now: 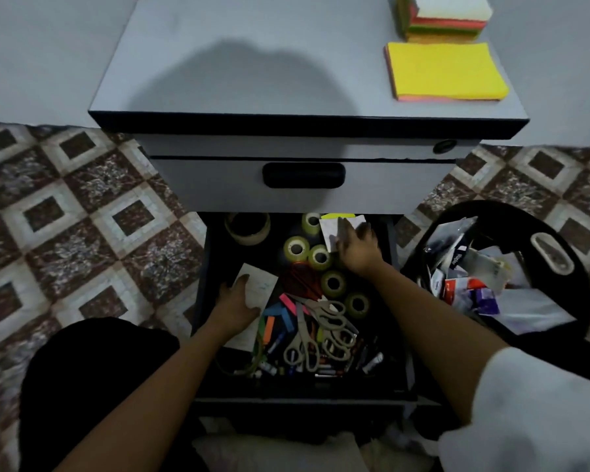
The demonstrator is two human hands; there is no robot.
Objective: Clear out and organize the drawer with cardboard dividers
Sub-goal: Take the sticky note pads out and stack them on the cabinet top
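The open dark drawer of a grey cabinet holds a jumble. My left hand grips a white paper sheet at the drawer's left side. At the drawer's back right, my right hand holds a small white paper. Several clear tape rolls lie down the middle, and a brown tape roll sits at the back left. Scissors, a red object, coloured sticky flags and pens crowd the front.
A black bin with paper and plastic scraps stands on the right. On the cabinet top lie a yellow note stack and a multicoloured stack. The upper drawer is closed. Patterned floor tiles surround the cabinet.
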